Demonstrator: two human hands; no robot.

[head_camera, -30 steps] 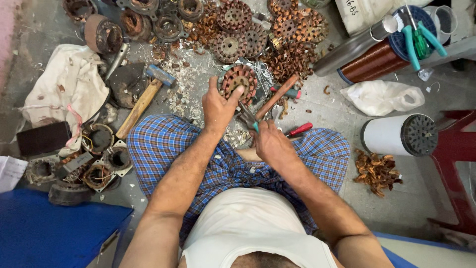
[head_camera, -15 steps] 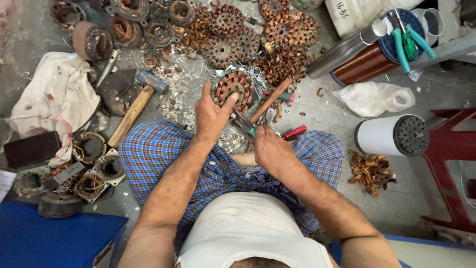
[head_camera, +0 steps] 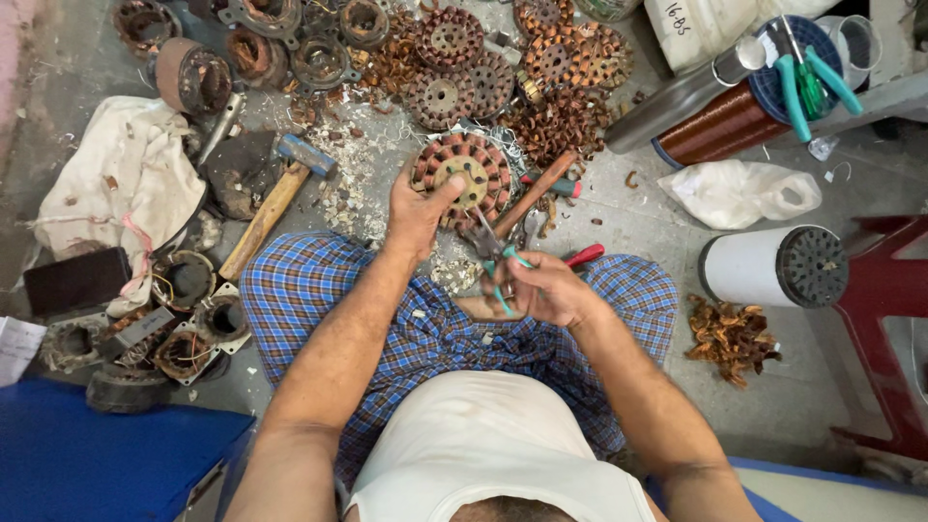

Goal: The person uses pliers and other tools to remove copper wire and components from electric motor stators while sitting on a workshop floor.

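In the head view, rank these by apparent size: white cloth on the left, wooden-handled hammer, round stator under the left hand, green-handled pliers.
1. white cloth
2. hammer
3. stator, close to the hammer, so unsure
4. pliers, partly hidden in the right hand

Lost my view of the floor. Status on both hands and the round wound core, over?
Left hand gripping wound core at its rim. Right hand shut on teal-handled pliers, tips beside core. Wooden-handled tool leaning alongside.

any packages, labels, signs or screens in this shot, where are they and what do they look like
White sack: top right, soft and bulging, dark handwritten marks on it.
Clear plastic bag: on the floor right of the stator that the left hand steadies, crumpled, whitish.
Paper sheet: left edge, flat, white with faint print.
No signs or screens.
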